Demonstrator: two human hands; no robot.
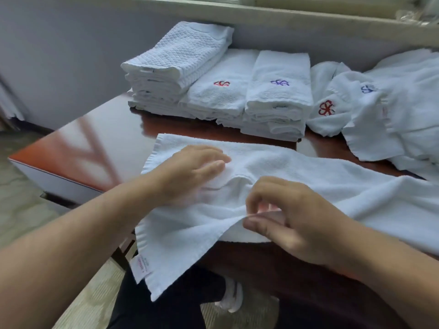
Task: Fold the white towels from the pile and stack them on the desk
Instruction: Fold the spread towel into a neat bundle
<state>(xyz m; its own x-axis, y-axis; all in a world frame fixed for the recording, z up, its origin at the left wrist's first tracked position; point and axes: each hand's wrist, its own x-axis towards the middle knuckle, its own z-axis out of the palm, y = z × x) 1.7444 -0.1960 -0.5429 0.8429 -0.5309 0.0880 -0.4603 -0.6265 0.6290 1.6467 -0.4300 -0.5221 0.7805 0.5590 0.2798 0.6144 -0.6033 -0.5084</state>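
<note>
A white towel (pixel 297 172) lies spread across the front of the dark wooden desk (pixel 107 136), and its near corner with a label hangs over the front edge. My left hand (pixel 190 172) rests flat on the towel's left part, fingers straight. My right hand (pixel 287 214) pinches a fold of the towel's near edge between thumb and fingers. Three stacks of folded white towels (pixel 278 96) stand at the back of the desk. A loose pile of unfolded towels (pixel 384 110) with red and blue emblems lies at the right.
A grey wall and a window ledge (pixel 261 13) run behind the stacks. The desk's left corner (pixel 14 160) ends over a pale floor. Below the desk's front edge I see dark trousers and a white shoe (pixel 232 298).
</note>
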